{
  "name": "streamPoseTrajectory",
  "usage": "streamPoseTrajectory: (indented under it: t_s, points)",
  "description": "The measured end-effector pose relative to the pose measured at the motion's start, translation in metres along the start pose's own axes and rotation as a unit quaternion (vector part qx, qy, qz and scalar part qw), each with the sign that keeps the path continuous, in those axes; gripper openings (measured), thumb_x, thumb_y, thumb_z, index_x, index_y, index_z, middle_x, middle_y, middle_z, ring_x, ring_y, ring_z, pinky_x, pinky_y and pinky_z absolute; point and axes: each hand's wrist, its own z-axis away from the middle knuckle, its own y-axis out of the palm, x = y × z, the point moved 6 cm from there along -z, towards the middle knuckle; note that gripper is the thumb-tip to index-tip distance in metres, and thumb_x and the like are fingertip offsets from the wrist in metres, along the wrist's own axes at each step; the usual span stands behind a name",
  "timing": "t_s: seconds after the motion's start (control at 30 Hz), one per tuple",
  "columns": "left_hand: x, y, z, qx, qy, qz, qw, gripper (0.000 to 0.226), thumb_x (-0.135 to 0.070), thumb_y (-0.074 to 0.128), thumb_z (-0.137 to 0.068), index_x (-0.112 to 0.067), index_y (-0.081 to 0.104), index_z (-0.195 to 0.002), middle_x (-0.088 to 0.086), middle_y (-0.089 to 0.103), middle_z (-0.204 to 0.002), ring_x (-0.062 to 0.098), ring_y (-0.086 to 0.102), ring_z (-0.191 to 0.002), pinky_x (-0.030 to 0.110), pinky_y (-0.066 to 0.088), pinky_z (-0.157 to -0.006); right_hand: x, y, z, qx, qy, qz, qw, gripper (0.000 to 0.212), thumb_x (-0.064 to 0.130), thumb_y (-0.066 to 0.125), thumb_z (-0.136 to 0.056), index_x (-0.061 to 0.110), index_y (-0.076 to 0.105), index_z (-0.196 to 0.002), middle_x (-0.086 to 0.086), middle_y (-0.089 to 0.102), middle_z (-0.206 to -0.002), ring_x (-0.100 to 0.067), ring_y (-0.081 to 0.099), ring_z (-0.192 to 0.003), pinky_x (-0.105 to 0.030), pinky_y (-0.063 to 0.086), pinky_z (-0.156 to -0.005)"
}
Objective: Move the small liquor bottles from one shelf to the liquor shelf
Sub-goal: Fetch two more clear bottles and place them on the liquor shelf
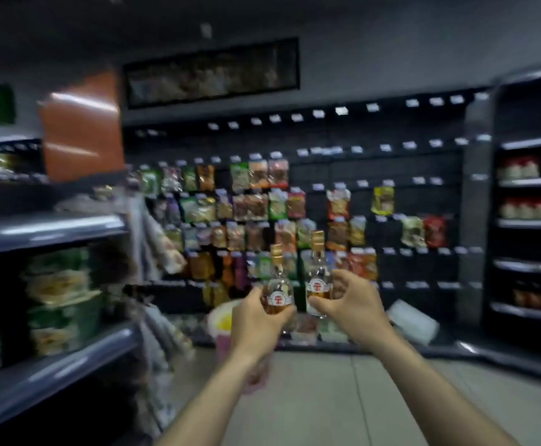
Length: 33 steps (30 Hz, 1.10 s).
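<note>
Holding: head view, I am gripping one small liquor bottle in each of my hands, both raised upright in front of me.
Left hand [256,320]: it is wrapping its fingers around the lower body of the left bottle [277,284], whose gold cap is sitting lower than its neighbour's.
Right hand [349,304]: it is pinching the right bottle [319,278] at the label between thumb and curled fingers.
Bottles: they are sitting just beside each other, amber liquid showing low down, red and white labels facing me.
Surroundings: snack packets [256,204] are hanging on the dark wall ahead; grey shelves [53,226] are running along my left, and a dark shelf unit with jars [533,181] is standing on my right; everything is blurring.
</note>
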Motion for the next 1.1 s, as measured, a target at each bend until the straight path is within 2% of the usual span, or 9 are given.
streamPoseTrajectory:
  t_s: [0.07, 0.17, 0.27, 0.33, 0.57, 0.67, 0.83, 0.93, 1.1]
  points:
    - [0.007, 0.066, 0.015, 0.032, -0.019, 0.017, 0.999, 0.037, -0.033, 0.091, -0.069, -0.028, 0.069, -0.098, -0.014, 0.074, -0.082, -0.001, 0.069, -0.074, 0.020, 0.055, -0.066, -0.057, -0.034, 0.017, -0.017, 0.053, 0.009, 0.998, 0.038, 0.027, 0.095, -0.067, 0.029, 0.067, -0.092, 0.020, 0.074, -0.076, 0.008, 0.070, -0.073, -0.023, 0.060, -0.068]
    - [0.007, 0.157, 0.032, 0.089, -0.034, 0.046, 0.994, 0.034, -0.027, 0.091, -0.068, -0.035, 0.066, -0.090, -0.023, 0.069, -0.072, -0.013, 0.065, -0.067, 0.005, 0.046, -0.054, -0.134, -0.077, 0.046, -0.024, 0.119, 0.032, 0.992, 0.031, 0.026, 0.091, -0.067, 0.029, 0.070, -0.090, 0.017, 0.077, -0.079, 0.002, 0.072, -0.073, -0.035, 0.062, -0.073]
    - [0.002, 0.245, 0.044, 0.153, -0.036, 0.049, 0.986, 0.035, -0.032, 0.091, -0.066, -0.042, 0.062, -0.082, -0.027, 0.067, -0.072, -0.018, 0.062, -0.069, 0.004, 0.045, -0.056, -0.203, -0.120, 0.071, -0.039, 0.180, 0.043, 0.982, 0.034, 0.027, 0.090, -0.068, 0.035, 0.068, -0.091, 0.021, 0.076, -0.082, 0.006, 0.071, -0.077, -0.023, 0.061, -0.069]
    - [0.000, 0.302, 0.054, 0.198, -0.044, 0.052, 0.978, 0.038, -0.033, 0.092, -0.067, -0.041, 0.061, -0.089, -0.024, 0.069, -0.077, -0.017, 0.062, -0.072, 0.004, 0.046, -0.056, -0.247, -0.148, 0.086, -0.049, 0.219, 0.050, 0.973, 0.035, 0.025, 0.091, -0.072, 0.035, 0.066, -0.095, 0.018, 0.075, -0.084, 0.008, 0.070, -0.078, -0.013, 0.057, -0.063]
    - [0.014, 0.507, 0.070, 0.332, -0.086, 0.086, 0.936, 0.035, -0.029, 0.090, -0.071, -0.040, 0.063, -0.090, -0.021, 0.070, -0.082, -0.016, 0.063, -0.073, 0.003, 0.045, -0.052, -0.404, -0.243, 0.101, -0.087, 0.316, 0.097, 0.940, 0.039, 0.021, 0.090, -0.072, 0.043, 0.062, -0.088, 0.024, 0.072, -0.083, 0.009, 0.068, -0.081, -0.010, 0.054, -0.059]
    - [0.015, 0.593, 0.057, 0.351, -0.106, 0.107, 0.924, 0.039, -0.028, 0.090, -0.070, -0.042, 0.061, -0.091, -0.025, 0.067, -0.084, -0.021, 0.060, -0.075, 0.000, 0.043, -0.052, -0.472, -0.281, 0.084, -0.099, 0.346, 0.104, 0.927, 0.040, 0.023, 0.089, -0.071, 0.046, 0.061, -0.088, 0.034, 0.070, -0.086, 0.008, 0.069, -0.080, -0.015, 0.058, -0.063]
    - [-0.007, 0.716, 0.021, 0.368, -0.132, 0.118, 0.913, 0.033, -0.027, 0.088, -0.072, -0.036, 0.066, -0.095, -0.023, 0.069, -0.083, -0.011, 0.064, -0.068, 0.001, 0.042, -0.050, -0.560, -0.349, 0.044, -0.112, 0.379, 0.134, 0.908, 0.038, 0.021, 0.086, -0.070, 0.047, 0.062, -0.085, 0.026, 0.072, -0.084, 0.003, 0.069, -0.078, -0.022, 0.060, -0.069]
    - [-0.025, 0.783, 0.003, 0.381, -0.125, 0.106, 0.910, 0.033, -0.028, 0.089, -0.068, -0.038, 0.065, -0.087, -0.022, 0.069, -0.080, -0.014, 0.062, -0.067, 0.002, 0.043, -0.051, -0.606, -0.389, 0.024, -0.127, 0.398, 0.141, 0.897, 0.038, 0.022, 0.086, -0.071, 0.046, 0.061, -0.086, 0.017, 0.074, -0.082, 0.003, 0.069, -0.077, -0.018, 0.057, -0.068]
    - [-0.049, 0.903, -0.005, 0.406, -0.121, 0.086, 0.902, 0.042, -0.032, 0.091, -0.065, -0.038, 0.064, -0.096, -0.022, 0.068, -0.083, -0.007, 0.064, -0.071, 0.016, 0.055, -0.056, -0.692, -0.452, 0.003, -0.147, 0.424, 0.132, 0.884, 0.041, 0.021, 0.088, -0.073, 0.047, 0.060, -0.087, 0.020, 0.072, -0.084, 0.011, 0.066, -0.080, -0.004, 0.049, -0.060]
